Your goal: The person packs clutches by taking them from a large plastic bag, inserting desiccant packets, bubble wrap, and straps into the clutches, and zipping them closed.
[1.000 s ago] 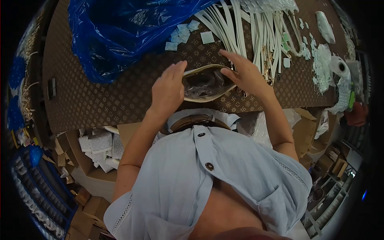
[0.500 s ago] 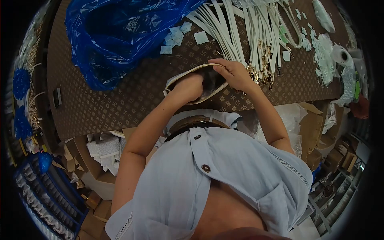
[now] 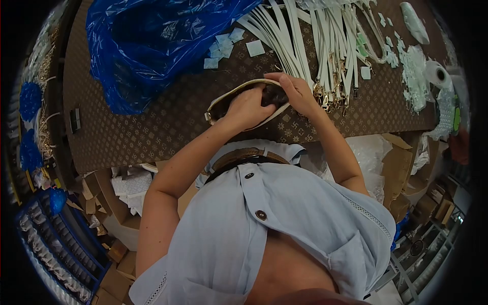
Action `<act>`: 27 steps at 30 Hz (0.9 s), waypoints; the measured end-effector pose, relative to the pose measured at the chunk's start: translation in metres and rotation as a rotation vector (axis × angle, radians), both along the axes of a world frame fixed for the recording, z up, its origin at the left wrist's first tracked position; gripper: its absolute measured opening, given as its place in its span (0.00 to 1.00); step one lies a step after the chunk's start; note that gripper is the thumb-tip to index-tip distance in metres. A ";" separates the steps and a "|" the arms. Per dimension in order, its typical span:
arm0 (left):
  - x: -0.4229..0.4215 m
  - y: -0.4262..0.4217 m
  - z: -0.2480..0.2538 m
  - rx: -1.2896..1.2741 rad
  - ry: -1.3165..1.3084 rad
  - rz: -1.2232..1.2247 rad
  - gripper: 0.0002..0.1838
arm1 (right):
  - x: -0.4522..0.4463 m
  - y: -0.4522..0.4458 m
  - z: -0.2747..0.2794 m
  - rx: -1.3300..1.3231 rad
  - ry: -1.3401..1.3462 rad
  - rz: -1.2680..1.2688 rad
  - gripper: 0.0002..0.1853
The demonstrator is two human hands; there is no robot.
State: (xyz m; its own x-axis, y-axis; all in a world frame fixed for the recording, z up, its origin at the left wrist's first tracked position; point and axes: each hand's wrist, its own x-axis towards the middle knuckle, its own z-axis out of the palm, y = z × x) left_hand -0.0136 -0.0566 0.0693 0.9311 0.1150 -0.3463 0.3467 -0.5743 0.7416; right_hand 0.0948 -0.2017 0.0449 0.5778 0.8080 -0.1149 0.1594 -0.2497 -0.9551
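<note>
A small zippered bag (image 3: pixel 234 93) with a pale outside, dark lining and gold-coloured zip edge is held just above the table, its mouth gaping toward me. My left hand (image 3: pixel 249 109) reaches inside it, thumb spread away from the fingers, whose tips are partly hidden against the lining. I see nothing held in that hand. At the bag's right end, my right hand (image 3: pixel 296 94) grips the rim, thumb on the near side and fingers over the edge. Close by lie white straps (image 3: pixel 292 48) with gold-coloured clasps (image 3: pixel 330 94).
A large blue plastic bag (image 3: pixel 119 84) lies on the brown patterned table (image 3: pixel 168 132) at the left. Small pale-blue squares (image 3: pixel 255 48) are scattered behind my hands. Torn pale sheets (image 3: pixel 414 76) and a plastic roll (image 3: pixel 437 73) are at the right. Cardboard boxes (image 3: pixel 399 162) stand below the table edge.
My left hand has shifted slightly right within the bag and turned, so its thumb and fingers now show apart. My right hand stays on the rim.
</note>
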 end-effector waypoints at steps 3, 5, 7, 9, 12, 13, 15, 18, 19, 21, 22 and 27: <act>0.009 -0.003 0.004 -0.049 -0.023 -0.186 0.28 | -0.008 -0.002 -0.003 -0.013 -0.023 -0.040 0.28; 0.013 -0.004 0.014 -0.064 0.021 -0.177 0.26 | -0.008 -0.005 -0.010 0.116 0.038 -0.103 0.29; 0.015 -0.007 0.015 -0.075 0.068 -0.171 0.24 | -0.008 -0.004 -0.010 0.118 0.016 -0.109 0.29; 0.015 -0.010 0.010 0.054 0.113 -0.161 0.21 | -0.009 -0.002 -0.008 0.124 -0.002 -0.117 0.29; 0.011 -0.012 -0.009 0.036 -0.001 -0.090 0.20 | -0.010 -0.001 -0.002 0.073 -0.030 -0.077 0.28; 0.009 -0.012 -0.013 0.034 -0.001 -0.087 0.20 | -0.012 -0.002 -0.003 0.090 -0.013 -0.089 0.27; 0.001 -0.014 -0.017 -0.091 -0.114 0.019 0.20 | -0.014 -0.004 -0.005 0.105 0.007 -0.101 0.27; -0.002 -0.016 0.001 -0.154 -0.110 0.028 0.19 | -0.016 -0.007 -0.011 0.136 0.073 -0.113 0.27; -0.002 -0.016 -0.003 -0.155 -0.109 0.029 0.19 | -0.017 -0.007 -0.012 0.142 0.055 -0.113 0.27; -0.004 -0.017 -0.015 -0.050 -0.094 -0.060 0.17 | -0.017 -0.008 -0.011 0.148 0.037 -0.108 0.27; -0.002 -0.017 -0.013 -0.048 -0.093 -0.053 0.17 | -0.018 -0.009 -0.008 0.140 0.027 -0.102 0.27; 0.012 -0.015 -0.026 0.228 -0.264 -0.203 0.12 | -0.015 -0.005 -0.013 0.155 0.044 -0.143 0.27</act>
